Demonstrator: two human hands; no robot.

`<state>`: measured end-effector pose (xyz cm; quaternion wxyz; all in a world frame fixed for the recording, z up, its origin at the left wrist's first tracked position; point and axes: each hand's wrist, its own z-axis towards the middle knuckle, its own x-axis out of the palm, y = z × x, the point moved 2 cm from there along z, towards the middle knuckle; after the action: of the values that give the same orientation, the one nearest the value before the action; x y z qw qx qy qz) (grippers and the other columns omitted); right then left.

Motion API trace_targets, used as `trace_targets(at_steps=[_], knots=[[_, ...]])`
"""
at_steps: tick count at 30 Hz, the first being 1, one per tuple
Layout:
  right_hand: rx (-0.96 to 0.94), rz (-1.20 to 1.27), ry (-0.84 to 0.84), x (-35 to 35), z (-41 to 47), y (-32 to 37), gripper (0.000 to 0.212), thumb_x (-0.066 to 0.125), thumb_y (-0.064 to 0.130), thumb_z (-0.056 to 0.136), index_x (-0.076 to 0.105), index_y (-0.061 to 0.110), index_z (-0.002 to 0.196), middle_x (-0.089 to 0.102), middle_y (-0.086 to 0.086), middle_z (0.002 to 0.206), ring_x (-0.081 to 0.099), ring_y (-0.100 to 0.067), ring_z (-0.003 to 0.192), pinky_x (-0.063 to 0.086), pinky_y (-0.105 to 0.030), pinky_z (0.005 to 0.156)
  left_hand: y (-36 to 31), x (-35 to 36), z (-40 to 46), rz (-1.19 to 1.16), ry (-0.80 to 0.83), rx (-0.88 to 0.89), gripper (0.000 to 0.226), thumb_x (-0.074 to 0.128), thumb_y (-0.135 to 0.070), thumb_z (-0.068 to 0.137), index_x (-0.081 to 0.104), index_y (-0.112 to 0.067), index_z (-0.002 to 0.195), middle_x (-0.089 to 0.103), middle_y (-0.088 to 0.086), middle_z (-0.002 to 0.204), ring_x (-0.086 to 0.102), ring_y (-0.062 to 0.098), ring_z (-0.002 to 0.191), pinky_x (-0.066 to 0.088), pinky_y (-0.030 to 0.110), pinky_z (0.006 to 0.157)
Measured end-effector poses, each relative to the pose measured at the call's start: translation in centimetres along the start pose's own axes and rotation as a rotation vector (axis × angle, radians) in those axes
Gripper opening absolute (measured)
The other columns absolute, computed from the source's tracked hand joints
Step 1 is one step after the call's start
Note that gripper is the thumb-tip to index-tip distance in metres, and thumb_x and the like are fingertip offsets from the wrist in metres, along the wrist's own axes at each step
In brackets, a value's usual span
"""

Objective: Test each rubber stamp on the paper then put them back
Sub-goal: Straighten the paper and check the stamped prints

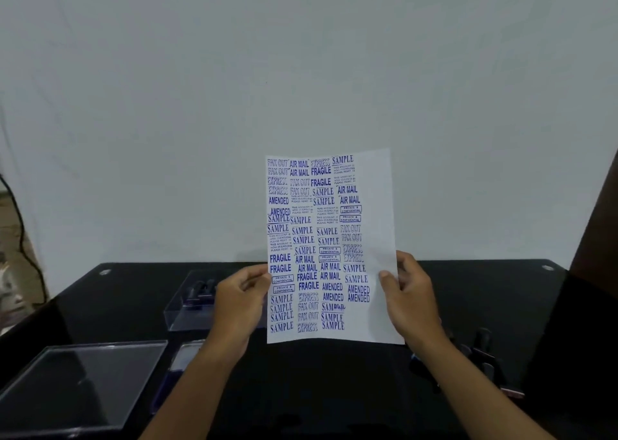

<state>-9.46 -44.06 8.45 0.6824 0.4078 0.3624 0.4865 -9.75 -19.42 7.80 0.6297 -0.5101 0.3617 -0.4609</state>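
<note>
Both hands, left hand (241, 292) at 9 o'clock and right hand (408, 292) at 3 o'clock, pinch upright paper (378, 205) above black table (334, 389) | 4 columns of blue impressions, testing looks nearly done | stamps (200, 293) in clear box at 9 o'clock, others (481, 349) loose at 4 o'clock, seemingly unreturned.

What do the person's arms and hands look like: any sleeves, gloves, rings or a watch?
Both forearms are bare as far as the picture shows; no sleeves reach into view. The left hand and the right hand wear no gloves. No ring, watch or bracelet shows on the visible fingers and wrists.
</note>
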Motion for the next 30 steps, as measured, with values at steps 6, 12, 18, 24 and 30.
trace_targets(at_steps=[6,12,18,24,30], knots=[[-0.007,0.005,-0.037,-0.4,0.1,0.5,0.033,0.050,0.006,0.097,0.058,0.038,0.100,0.072,0.011,0.100,0.070,-0.008,0.091,0.058,-0.038,0.083,-0.3,0.0,0.3,-0.028,-0.011,0.017,0.014,0.060,-0.010,0.092,0.070,-0.019,0.096,0.075,-0.002,0.092,0.070,0.013,0.087,0.055,0.030,0.077],[0.006,0.002,-0.039,-0.3,0.1,0.2,0.031,0.050,0.007,0.097,0.057,0.038,0.100,0.072,0.010,0.101,0.069,-0.009,0.092,0.057,-0.035,0.080,0.1,0.0,0.3,-0.025,-0.006,0.038,0.014,0.060,-0.009,0.093,0.070,-0.017,0.098,0.075,-0.004,0.090,0.070,0.005,0.081,0.052,0.017,0.067],[0.085,-0.069,-0.022,-0.1,-0.5,-2.3,0.035,0.049,0.004,0.093,0.057,0.038,0.097,0.068,0.014,0.100,0.064,-0.003,0.091,0.051,-0.025,0.075,3.1,-0.2,0.4,0.042,0.035,-0.034,0.016,0.060,-0.010,0.093,0.070,-0.022,0.094,0.074,-0.006,0.090,0.070,0.007,0.085,0.052,0.023,0.073],[0.269,-0.232,0.031,0.5,-2.9,-8.1,0.029,0.052,0.002,0.089,0.054,0.028,0.102,0.067,0.010,0.096,0.062,-0.004,0.084,0.049,-0.021,0.067,8.4,-0.4,-0.7,0.413,0.077,0.004,0.024,0.064,-0.008,0.089,0.067,-0.032,0.084,0.071,-0.015,0.081,0.067,0.000,0.077,0.055,0.023,0.073],[0.319,-0.332,0.063,0.8,-4.6,-11.6,0.030,0.054,0.001,0.087,0.052,0.026,0.105,0.064,0.011,0.088,0.062,-0.007,0.083,0.041,-0.015,0.060,12.5,-0.6,-1.0,0.687,0.102,0.030,0.016,0.063,-0.009,0.085,0.075,-0.017,0.093,0.074,-0.006,0.090,0.063,0.004,0.074,0.043,0.013,0.065]])
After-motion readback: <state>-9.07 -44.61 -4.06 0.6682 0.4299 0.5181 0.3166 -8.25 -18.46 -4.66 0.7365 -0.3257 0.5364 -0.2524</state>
